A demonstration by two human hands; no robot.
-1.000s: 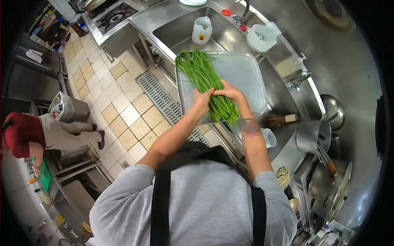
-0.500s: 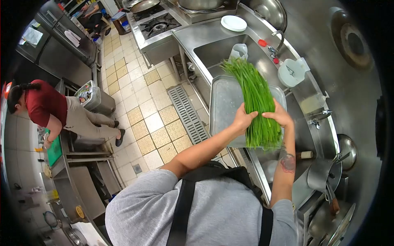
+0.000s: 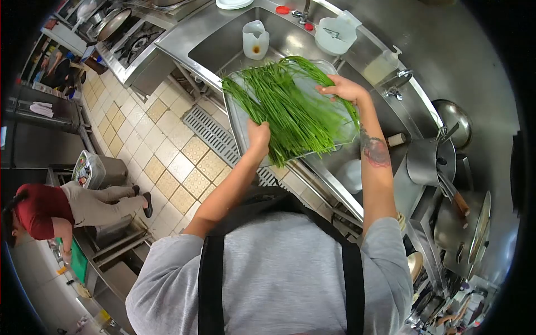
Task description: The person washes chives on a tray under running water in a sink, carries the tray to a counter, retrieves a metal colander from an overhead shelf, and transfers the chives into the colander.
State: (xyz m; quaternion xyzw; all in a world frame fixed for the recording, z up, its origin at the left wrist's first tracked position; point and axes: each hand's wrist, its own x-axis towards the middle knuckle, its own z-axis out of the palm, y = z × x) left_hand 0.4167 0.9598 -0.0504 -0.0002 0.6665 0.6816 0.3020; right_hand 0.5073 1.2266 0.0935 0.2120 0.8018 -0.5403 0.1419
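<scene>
Long green chives [image 3: 290,106] lie fanned out over a shallow metal tray [image 3: 237,125], which rests across the sink's near edge. My left hand [image 3: 258,137] is closed around stems at the left side of the spread, over the tray's near-left rim. At the right side, my right hand [image 3: 345,91] has its thumb and fingers around another part of the chives. Some blades in the middle are blurred by motion. Parts of the tray's bottom show between the two sides of the spread.
A cut white plastic jug [image 3: 255,42] stands in the sink basin [image 3: 223,53]. Behind it are a faucet [image 3: 302,17], a white container [image 3: 335,33] and a soap bottle [image 3: 381,66]. A pot [image 3: 424,162] sits at right. A co-worker in a red shirt [image 3: 42,212] bends over a green board [image 3: 79,261].
The chives, bunched together between both hands before, are now spread wide over the tray. My hands have moved apart, left hand leftward. The view has shifted too.
</scene>
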